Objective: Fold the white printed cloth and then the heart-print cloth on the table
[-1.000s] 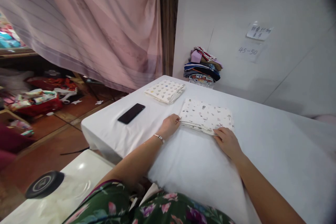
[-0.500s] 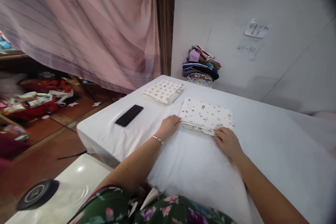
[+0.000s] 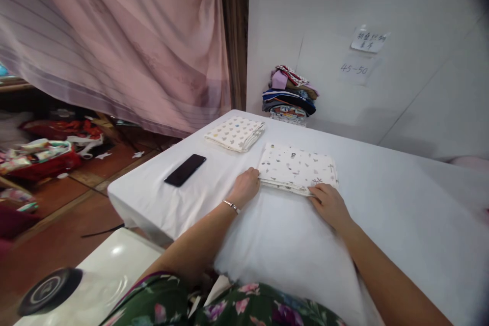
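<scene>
Taking the printed folded cloth as the clock's centre, a red basket sits on the floor far out at nine o'clock, filled with bright, crumpled items too blurred to name. The cloth lies flat on the white-covered table, its layered near edge pinched by both hands: the left hand at its corner between eight and nine, the right hand near five. The hands are apart, with that edge running between them. The table's flat surface stretches broadly from two to five; its rounded left corner drops away at nine. A black phone lies at nine, and a second folded cloth at ten, near the held one but not touching. A stack of fabrics rises at twelve before the white wall, a pink curtain hangs at ten, and paper notes hang at one.
</scene>
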{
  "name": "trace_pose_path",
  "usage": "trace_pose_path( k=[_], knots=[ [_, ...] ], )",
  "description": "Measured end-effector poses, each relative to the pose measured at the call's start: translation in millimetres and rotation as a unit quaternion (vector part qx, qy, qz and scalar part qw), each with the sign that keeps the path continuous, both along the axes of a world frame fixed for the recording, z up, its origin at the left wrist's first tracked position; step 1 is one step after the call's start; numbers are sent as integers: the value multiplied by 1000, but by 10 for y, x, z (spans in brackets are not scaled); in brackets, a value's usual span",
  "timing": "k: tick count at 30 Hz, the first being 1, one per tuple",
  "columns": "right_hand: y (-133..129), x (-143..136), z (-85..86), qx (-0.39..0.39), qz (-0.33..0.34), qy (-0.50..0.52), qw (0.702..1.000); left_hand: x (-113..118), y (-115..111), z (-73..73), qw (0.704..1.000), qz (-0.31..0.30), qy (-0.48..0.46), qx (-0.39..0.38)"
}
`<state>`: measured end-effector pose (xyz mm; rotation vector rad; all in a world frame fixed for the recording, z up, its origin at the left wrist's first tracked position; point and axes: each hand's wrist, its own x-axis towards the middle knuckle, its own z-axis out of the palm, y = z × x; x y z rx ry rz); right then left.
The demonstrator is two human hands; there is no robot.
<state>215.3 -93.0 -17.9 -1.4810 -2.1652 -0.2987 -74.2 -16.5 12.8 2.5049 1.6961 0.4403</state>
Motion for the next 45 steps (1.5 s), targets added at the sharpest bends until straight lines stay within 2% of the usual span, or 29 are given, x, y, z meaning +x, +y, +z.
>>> trace_pose_path(
  k=[9, 15, 19, 26, 30, 34, 40, 43, 45],
  knots=[
    [0, -4, 5, -6, -7, 2, 1000, 8, -35, 7, 1000, -12, -23, -7],
    [-5, -15, 28, -18, -12, -1, 1000, -89, -32, -78, 981, -55, -188, -6],
    [-4, -14, 18, -20, -18, 1, 1000, -117, -11, -107, 969, -57, -237, -34],
    [0, -12, 14, -26, -19, -7, 999, -32, 64, -88, 973, -31, -227, 12],
    [-3, -17, 15, -27, -22, -7, 999, 35, 66, -114, 983, 5, -185, -11],
    [-6, -22, 12, -23, -20, -3, 1000, 50, 64, -144, 986, 7, -163, -13],
    [-15, -33, 26, -13, -14, -7, 1000, 17, 65, -84, 988, 24, -150, -21],
    [-17, -33, 33, -11, -10, -7, 1000, -12, 36, -68, 987, 11, -158, -7],
    [-18, -36, 43, -12, -9, -4, 1000, -29, 10, -75, 984, -29, -176, 28]
  ],
)
